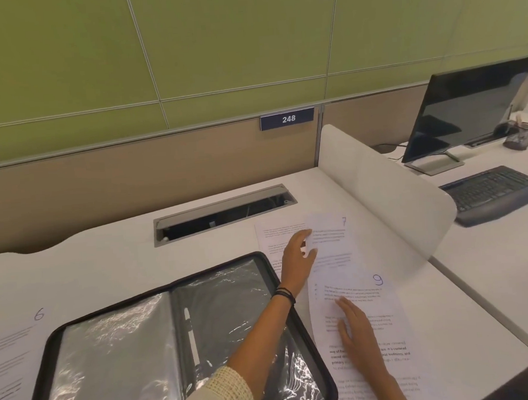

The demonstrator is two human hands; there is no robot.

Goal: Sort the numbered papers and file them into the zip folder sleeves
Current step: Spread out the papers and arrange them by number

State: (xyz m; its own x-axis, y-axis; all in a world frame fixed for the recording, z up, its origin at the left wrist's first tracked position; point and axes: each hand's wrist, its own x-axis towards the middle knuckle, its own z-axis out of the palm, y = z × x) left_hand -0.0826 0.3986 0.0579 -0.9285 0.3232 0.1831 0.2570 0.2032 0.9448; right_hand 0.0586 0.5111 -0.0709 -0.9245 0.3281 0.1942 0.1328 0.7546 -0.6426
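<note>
An open black zip folder [160,339] with clear plastic sleeves lies on the white desk in front of me. To its right, my left hand [298,256] reaches across the folder and pinches the left edge of the paper numbered 7 [333,242], which overlaps another printed sheet [274,233]. Nearer to me, my right hand [357,330] rests flat with straight fingers on the paper numbered 9 [371,301]. A paper numbered 6 [15,341] lies to the left of the folder.
A grey cable tray [223,211] is set into the desk behind the folder. A white curved divider [389,192] stands at the right; beyond it are a monitor [467,107], a keyboard [494,192] and a mesh pen cup [521,134].
</note>
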